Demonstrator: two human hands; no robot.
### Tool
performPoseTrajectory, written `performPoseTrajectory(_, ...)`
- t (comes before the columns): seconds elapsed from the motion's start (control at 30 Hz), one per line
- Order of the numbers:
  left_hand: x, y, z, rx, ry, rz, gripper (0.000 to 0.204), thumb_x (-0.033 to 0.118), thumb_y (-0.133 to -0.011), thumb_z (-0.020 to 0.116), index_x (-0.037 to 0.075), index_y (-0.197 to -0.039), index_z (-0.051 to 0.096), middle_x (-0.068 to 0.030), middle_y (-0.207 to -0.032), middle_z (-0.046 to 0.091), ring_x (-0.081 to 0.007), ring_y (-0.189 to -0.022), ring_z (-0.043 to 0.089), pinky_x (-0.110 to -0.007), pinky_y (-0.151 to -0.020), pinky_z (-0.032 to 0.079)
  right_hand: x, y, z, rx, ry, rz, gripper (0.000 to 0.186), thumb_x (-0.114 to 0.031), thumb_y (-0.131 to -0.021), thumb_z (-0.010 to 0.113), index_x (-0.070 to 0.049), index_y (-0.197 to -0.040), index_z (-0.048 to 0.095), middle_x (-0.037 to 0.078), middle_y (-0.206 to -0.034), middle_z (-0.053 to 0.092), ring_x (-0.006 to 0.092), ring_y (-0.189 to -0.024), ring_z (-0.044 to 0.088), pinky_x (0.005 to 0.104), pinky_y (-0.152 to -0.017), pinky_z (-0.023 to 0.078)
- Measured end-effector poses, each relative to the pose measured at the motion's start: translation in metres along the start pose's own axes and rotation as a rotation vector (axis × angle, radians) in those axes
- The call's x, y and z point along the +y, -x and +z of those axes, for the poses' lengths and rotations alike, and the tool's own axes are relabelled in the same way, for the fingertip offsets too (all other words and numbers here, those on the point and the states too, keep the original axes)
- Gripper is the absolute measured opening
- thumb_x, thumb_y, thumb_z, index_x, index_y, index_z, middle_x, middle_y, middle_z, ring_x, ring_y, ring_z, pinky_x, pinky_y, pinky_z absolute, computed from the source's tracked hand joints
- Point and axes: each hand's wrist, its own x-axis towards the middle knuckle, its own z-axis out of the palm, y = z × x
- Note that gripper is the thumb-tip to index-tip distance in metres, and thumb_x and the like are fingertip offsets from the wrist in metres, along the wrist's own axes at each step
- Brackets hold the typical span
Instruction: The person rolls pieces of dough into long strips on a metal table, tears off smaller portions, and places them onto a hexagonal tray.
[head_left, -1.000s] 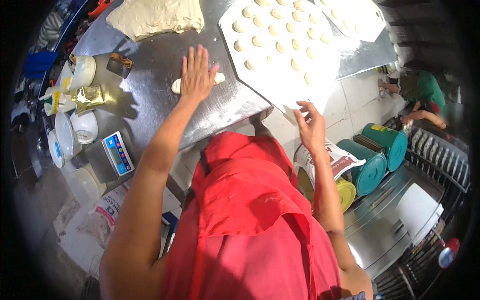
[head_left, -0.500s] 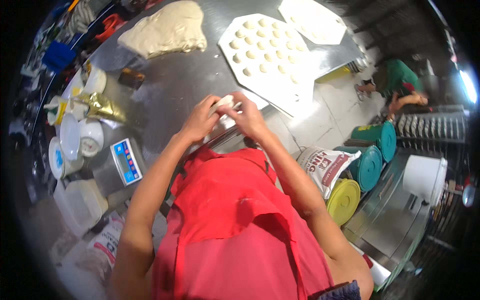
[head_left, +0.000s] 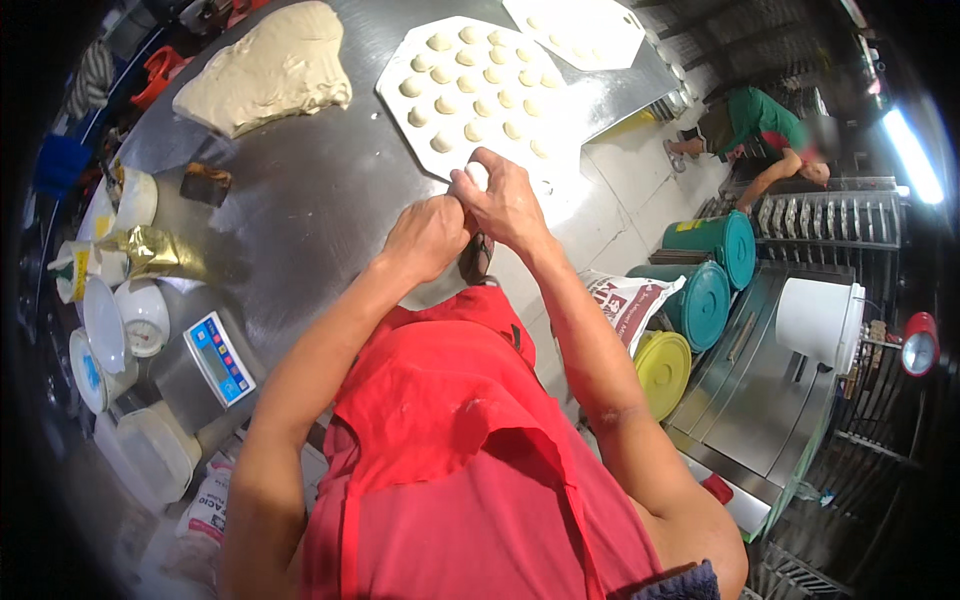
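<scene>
Far left, we have white tubs (head_left: 137, 200), a gold packet (head_left: 165, 252) and a dial scale (head_left: 146, 322); the digital scale (head_left: 218, 360) sits just beside, nearer us. Next, upper left, a big dough slab (head_left: 265, 75) lies on the metal table (head_left: 320, 180). Then our left hand (head_left: 430, 237), fingers curled in, pressed up against the right; we can't tell if it grips any dough. Small white dough piece (head_left: 478, 175) is up at the table's near edge, pinched by the right hand (head_left: 508, 205), mostly hidden in its curled fingers. Just beyond, a white eight-sided board (head_left: 553, 122) carries rows of dough balls (head_left: 466, 57); second white board (head_left: 590, 32) farther up right. Right side: white-and-maroon sack (head_left: 632, 303), teal bins (head_left: 703, 305), yellow lid (head_left: 662, 375), co-worker in green (head_left: 752, 118) bending over, white bucket (head_left: 815, 320).
</scene>
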Motion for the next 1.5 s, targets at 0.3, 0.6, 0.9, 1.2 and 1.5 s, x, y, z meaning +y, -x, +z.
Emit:
performPoseTrajectory(0.3, -0.030, -0.126, 0.069, -0.169, 0.352, -0.227, 0.047, 0.029, -0.102, 0.057, -0.005, -0.133, 0.051, -0.0244, -0.116, 0.067, -0.0358, -0.110, 0.067, -0.046, -0.097, 0.053, 0.077, -0.058, -0.055, -0.173, -0.178, -0.046, 0.037, -0.023, -0.100, 0.072, -0.001, -0.128, 0.068, 0.022, -0.114, 0.072, 0.0298, -0.102, 0.071, 0.0425, -0.093, 0.057)
performPoseTrajectory(0.6, -0.019, -0.098, 0.089, -0.160, 0.645, -0.398, 0.056, 0.008, -0.110, 0.053, 0.000, -0.164, 0.040, -0.0226, -0.157, 0.053, -0.0305, -0.149, 0.049, -0.041, -0.126, 0.035, 0.258, -0.157, -0.108, 0.148, 0.253, -0.024, 0.029, -0.015, -0.098, 0.076, -0.006, -0.126, 0.076, 0.018, -0.116, 0.070, 0.0343, -0.101, 0.073, 0.0455, -0.085, 0.059)
performPoseTrajectory(0.9, 0.003, -0.105, 0.037, -0.044, 0.996, -0.323, 0.046, 0.023, -0.111, 0.064, 0.000, -0.151, 0.055, -0.0139, -0.139, 0.067, -0.0192, -0.124, 0.065, -0.033, -0.109, 0.051, 0.102, -0.083, -0.074, -0.319, -0.155, -0.199, 0.032, -0.024, -0.099, 0.078, 0.003, -0.114, 0.073, 0.012, -0.096, 0.072, 0.0221, -0.086, 0.074, 0.0408, -0.078, 0.057)
performPoseTrajectory(1.2, 0.018, -0.070, 0.020, -0.064, 0.241, 0.059, 0.032, 0.026, -0.106, 0.054, -0.003, -0.106, 0.066, -0.0266, -0.087, 0.073, -0.0481, -0.087, 0.071, -0.055, -0.079, 0.056, 0.056, -0.031, -0.051, -0.029, 0.033, 0.038, 0.054, -0.047, -0.098, 0.073, 0.006, -0.104, 0.066, 0.027, -0.078, 0.068, 0.0343, -0.070, 0.070, 0.0483, -0.071, 0.054)
performPoseTrajectory(1.5, -0.034, -0.122, 0.047, 0.133, 0.104, 0.341, 0.020, 0.014, -0.099, 0.060, -0.006, -0.104, 0.062, -0.0272, -0.086, 0.066, -0.0467, -0.090, 0.068, -0.052, -0.081, 0.056, 0.023, -0.034, -0.017, 0.176, 0.004, -0.560, 0.029, -0.028, -0.098, 0.070, 0.000, -0.106, 0.066, 0.029, -0.082, 0.067, 0.0459, -0.076, 0.066, 0.0526, -0.081, 0.057)
